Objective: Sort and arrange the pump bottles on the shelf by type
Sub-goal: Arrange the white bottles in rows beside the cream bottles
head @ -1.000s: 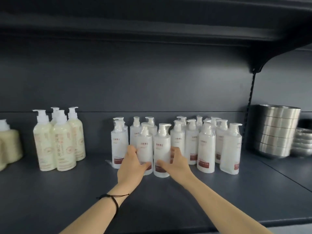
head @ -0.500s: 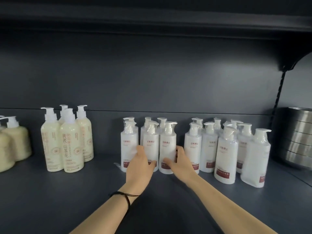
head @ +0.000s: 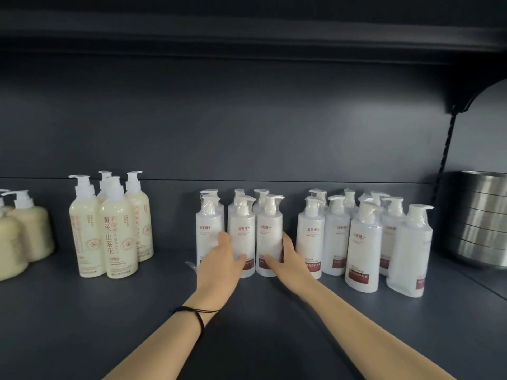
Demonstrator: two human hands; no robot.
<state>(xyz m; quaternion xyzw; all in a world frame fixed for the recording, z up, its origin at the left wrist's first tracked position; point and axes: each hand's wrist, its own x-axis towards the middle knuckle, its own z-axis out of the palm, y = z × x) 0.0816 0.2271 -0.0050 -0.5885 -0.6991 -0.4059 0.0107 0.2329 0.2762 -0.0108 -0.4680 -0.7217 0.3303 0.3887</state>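
Both arms stretch forward over the shelf point(head: 109, 311). The left hand point(head: 219, 260) grips a white pump bottle point(head: 241, 237); the right hand point(head: 289, 260) grips the neighbouring white pump bottle point(head: 270, 237), thumbs across the fronts.

bottle cluster point(head: 241, 237) between bottle groups point(head: 109, 229) point(head: 365, 239)

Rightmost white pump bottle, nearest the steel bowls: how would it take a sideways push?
Rightmost white pump bottle is tall, narrow and looks tilted, so it probably tips rather than slides. Its glossy film wrap looks slippery. The neighbouring bottle stands close and may topple too.
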